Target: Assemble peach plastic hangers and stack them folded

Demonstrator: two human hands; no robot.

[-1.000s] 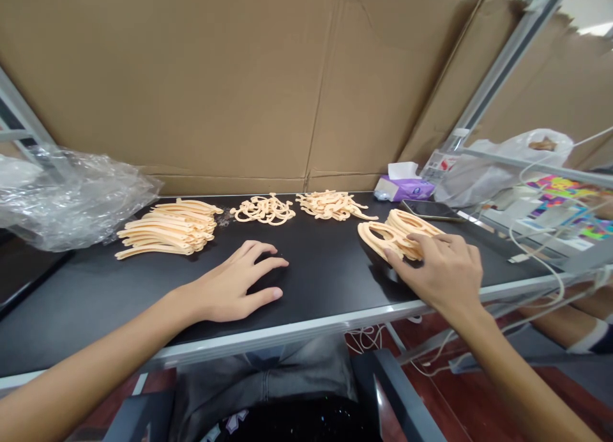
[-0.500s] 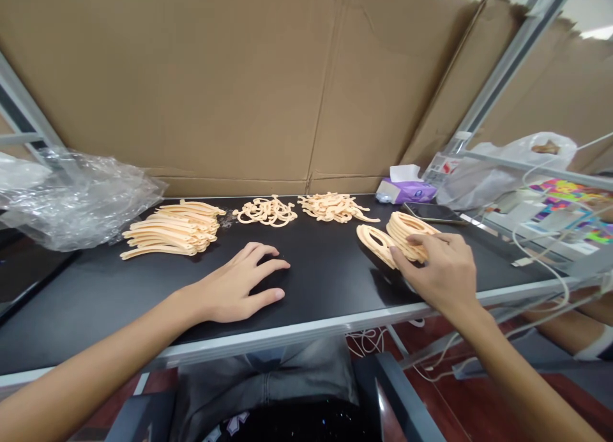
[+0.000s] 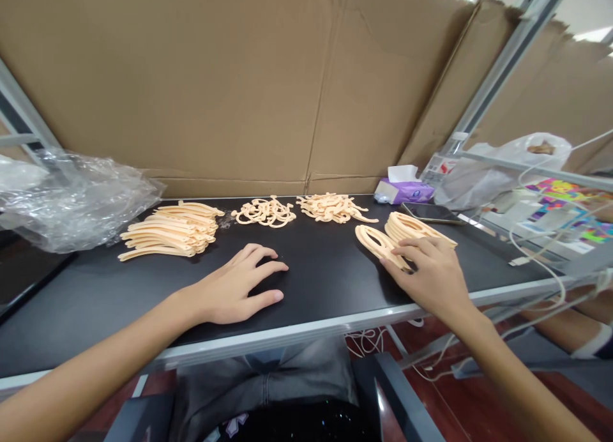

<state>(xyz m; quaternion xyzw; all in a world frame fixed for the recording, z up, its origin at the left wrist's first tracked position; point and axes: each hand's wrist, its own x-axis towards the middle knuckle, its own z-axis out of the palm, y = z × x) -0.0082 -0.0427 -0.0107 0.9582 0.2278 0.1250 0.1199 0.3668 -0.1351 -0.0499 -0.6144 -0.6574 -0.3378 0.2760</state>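
My left hand (image 3: 244, 283) rests on the black tabletop with its fingers spread, holding nothing. At the right, my right hand (image 3: 431, 271) has its thumb and fingers closed around the near end of some pale oval rings (image 3: 373, 239). Part of those rings is hidden behind the fingers. A second stack of pale oval rings (image 3: 407, 225) lies just beyond, partly covered by the same hand. Left of centre is a pile of long, slightly curved pale strips (image 3: 167, 230). Farther back lie a heap of small curved pale pieces (image 3: 265, 212) and a heap of wavy pale pieces (image 3: 332, 207).
A cardboard wall (image 3: 230, 84) closes off the back. Clear plastic wrapping (image 3: 81, 196) lies at the left. A purple tissue pack (image 3: 405, 191), a phone (image 3: 431, 213) and white cables (image 3: 531, 257) are at the right. Another person's arm (image 3: 560, 330) shows at the right edge.
My right hand has shifted left, from the farther ring stack to the near end of the left rings. My left hand stays where it was.
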